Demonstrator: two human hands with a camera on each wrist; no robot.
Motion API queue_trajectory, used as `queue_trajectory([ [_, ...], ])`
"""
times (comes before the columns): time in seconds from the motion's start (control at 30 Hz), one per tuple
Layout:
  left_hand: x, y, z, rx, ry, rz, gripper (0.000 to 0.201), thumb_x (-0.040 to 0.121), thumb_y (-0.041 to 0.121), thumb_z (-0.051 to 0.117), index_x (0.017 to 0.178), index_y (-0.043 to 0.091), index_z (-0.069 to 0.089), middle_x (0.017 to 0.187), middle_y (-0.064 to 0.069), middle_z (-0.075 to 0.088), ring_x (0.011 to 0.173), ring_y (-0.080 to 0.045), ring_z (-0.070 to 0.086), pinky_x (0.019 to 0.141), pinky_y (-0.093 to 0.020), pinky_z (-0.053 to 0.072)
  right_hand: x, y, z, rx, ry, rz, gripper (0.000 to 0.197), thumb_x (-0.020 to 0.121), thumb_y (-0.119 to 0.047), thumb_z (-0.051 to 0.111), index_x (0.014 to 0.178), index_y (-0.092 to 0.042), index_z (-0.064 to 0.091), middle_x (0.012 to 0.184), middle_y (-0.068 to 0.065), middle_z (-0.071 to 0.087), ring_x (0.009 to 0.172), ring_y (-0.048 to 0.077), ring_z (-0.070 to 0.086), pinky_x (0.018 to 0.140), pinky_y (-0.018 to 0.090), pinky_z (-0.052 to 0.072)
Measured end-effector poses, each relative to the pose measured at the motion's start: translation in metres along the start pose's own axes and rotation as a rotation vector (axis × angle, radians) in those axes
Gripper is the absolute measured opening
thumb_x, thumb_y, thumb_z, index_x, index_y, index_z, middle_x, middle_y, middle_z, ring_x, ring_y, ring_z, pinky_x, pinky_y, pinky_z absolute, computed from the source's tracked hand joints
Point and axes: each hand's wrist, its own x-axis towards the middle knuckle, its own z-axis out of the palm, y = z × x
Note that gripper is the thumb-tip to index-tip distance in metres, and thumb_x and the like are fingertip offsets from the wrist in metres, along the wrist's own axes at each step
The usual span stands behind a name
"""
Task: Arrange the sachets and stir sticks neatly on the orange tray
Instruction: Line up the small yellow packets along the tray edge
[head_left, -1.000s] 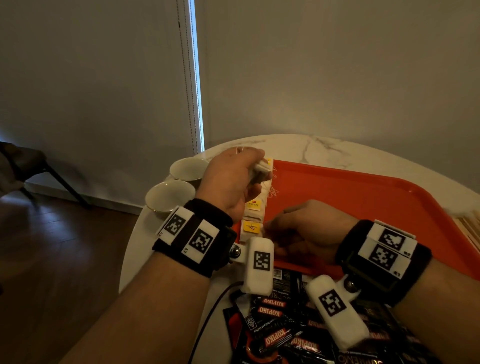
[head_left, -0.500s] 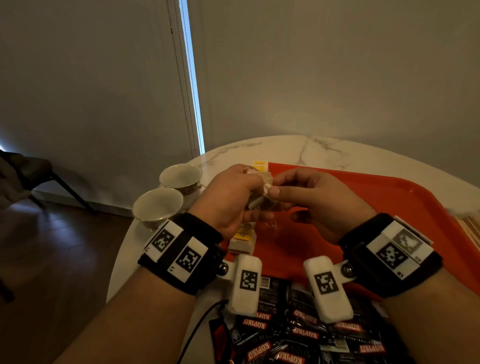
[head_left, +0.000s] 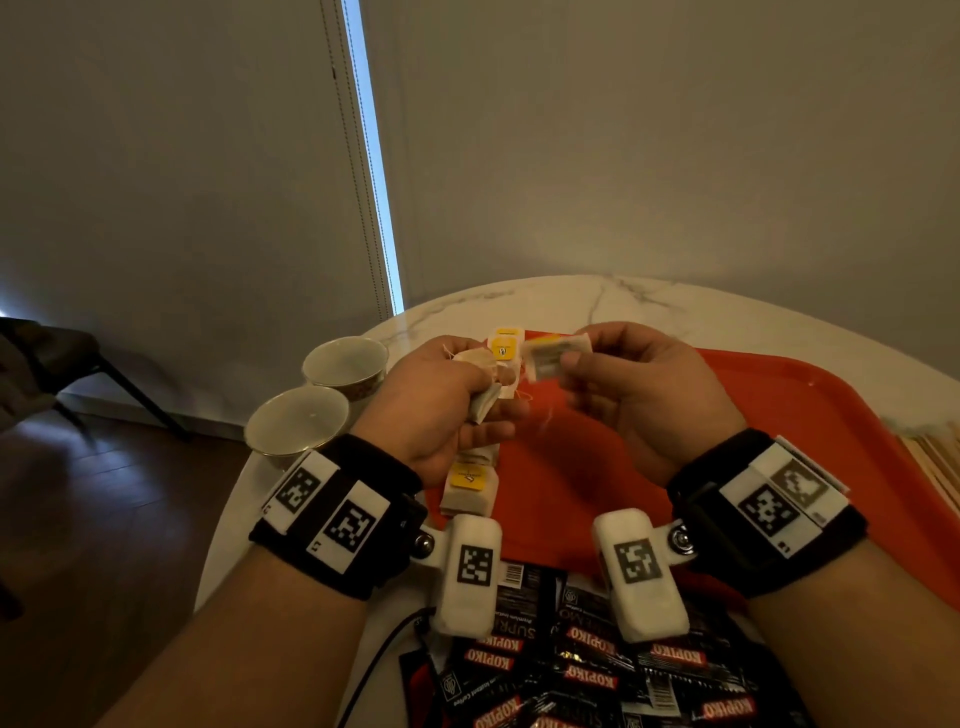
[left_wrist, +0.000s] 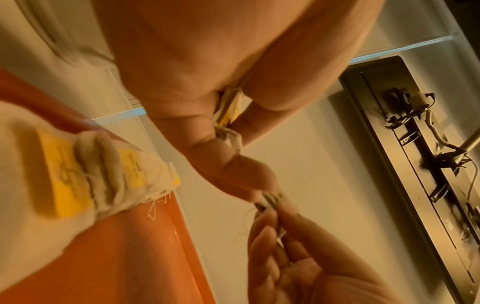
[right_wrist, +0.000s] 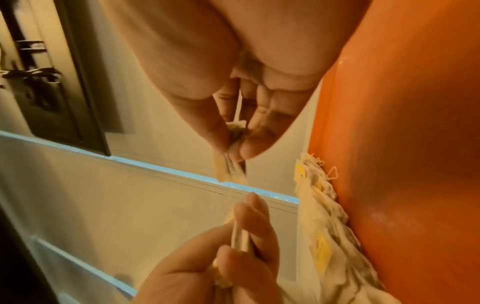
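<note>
Both hands are raised over the left end of the orange tray. My left hand grips a small bundle of tea bags, also seen in the left wrist view as bundle between thumb and fingers. My right hand pinches a single tea bag just to the right of that bundle; this tea bag hangs from thumb and forefinger. A row of yellow-tagged tea bags lies along the tray's left edge. Black Kopiko sachets are heaped on the table in front of the tray.
Two empty cups stand on the marble table, left of the tray. Wooden stir sticks lie at the far right edge. A black cable runs off the table's near side. A dark chair stands at far left.
My right hand rose from the tray's left edge to meet the left hand, then drew one tea bag away to the right. The left hand lifted slightly with its bundle.
</note>
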Motion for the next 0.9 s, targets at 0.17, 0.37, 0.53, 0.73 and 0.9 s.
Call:
queue_trajectory([
  [0.17, 0.001, 0.0, 0.001, -0.036, 0.015, -0.023, 0.026, 0.101, 0.031, 0.065, 0.116, 0.01, 0.067, 0.09, -0.006, 0.07, 0.056, -0.013, 0.061, 0.043, -0.021, 0.043, -0.002, -0.001, 0.004, -0.153, -0.06, -0.224, 0.02, 0.08, 0.003, 0.079, 0.093, -0.013, 0.077, 0.093, 0.006, 0.077, 0.089, 0.021, 0.071, 0.087, 0.037, 0.059],
  [0.37, 0.005, -0.002, -0.003, 0.044, -0.007, 0.076, 0.008, 0.101, 0.023, 0.066, 0.102, 0.016, 0.068, 0.084, -0.002, 0.065, 0.059, -0.01, 0.055, 0.042, -0.019, 0.037, -0.003, -0.001, 0.004, -0.294, -0.186, -0.258, 0.013, 0.083, -0.004, 0.079, 0.093, -0.012, 0.079, 0.102, 0.004, 0.076, 0.1, 0.025, 0.072, 0.09, 0.037, 0.059],
  [0.53, 0.005, -0.004, -0.004, 0.173, -0.04, 0.15, 0.007, 0.1, 0.013, 0.063, 0.101, 0.016, 0.069, 0.084, -0.006, 0.063, 0.058, -0.01, 0.055, 0.045, -0.022, 0.037, 0.003, -0.002, 0.001, -0.243, -0.067, -0.173, 0.013, 0.091, -0.014, 0.073, 0.103, -0.021, 0.074, 0.108, 0.002, 0.075, 0.101, 0.022, 0.072, 0.081, 0.04, 0.059],
  [0.73, 0.005, -0.006, -0.003, 0.194, -0.09, 0.147, 0.005, 0.097, 0.016, 0.069, 0.101, 0.014, 0.071, 0.085, -0.006, 0.065, 0.059, -0.011, 0.054, 0.043, -0.021, 0.036, 0.002, -0.01, 0.0, -0.37, -0.059, -0.203, 0.006, 0.089, -0.018, 0.074, 0.084, -0.016, 0.077, 0.093, 0.017, 0.074, 0.095, 0.043, 0.067, 0.088, 0.058, 0.057],
  [0.9, 0.009, -0.002, -0.005, 0.044, 0.004, 0.087, 0.015, 0.1, 0.028, 0.064, 0.1, 0.014, 0.069, 0.084, -0.001, 0.066, 0.058, -0.01, 0.052, 0.042, -0.019, 0.035, 0.001, -0.022, -0.003, -0.063, -0.111, -0.067, 0.004, 0.08, -0.01, 0.073, 0.078, -0.013, 0.073, 0.085, 0.011, 0.072, 0.086, 0.033, 0.064, 0.077, 0.04, 0.052],
])
